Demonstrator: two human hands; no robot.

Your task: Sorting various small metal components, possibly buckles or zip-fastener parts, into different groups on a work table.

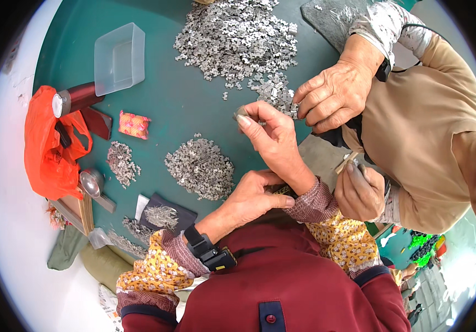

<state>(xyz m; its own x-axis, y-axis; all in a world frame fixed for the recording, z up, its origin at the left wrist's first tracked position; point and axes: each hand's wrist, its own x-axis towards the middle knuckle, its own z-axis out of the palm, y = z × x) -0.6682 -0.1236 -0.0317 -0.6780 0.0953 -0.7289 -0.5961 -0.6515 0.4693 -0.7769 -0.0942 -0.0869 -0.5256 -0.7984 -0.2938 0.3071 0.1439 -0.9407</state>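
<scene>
Small metal pieces (242,112) sit pinched in the right hand (271,138) fingers above the green counter (166,105), left hand (252,196) curled on the right wrist holding nothing visible; sorting step, next calls for steady placement onto a pile (200,166).

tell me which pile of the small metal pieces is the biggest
The pile at the far end of the green table, above the raised right hand; it spreads much wider than the two smaller piles nearer the person.

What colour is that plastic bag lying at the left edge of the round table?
The plastic bag is bright orange-red, seen clearly in the head view.
</scene>
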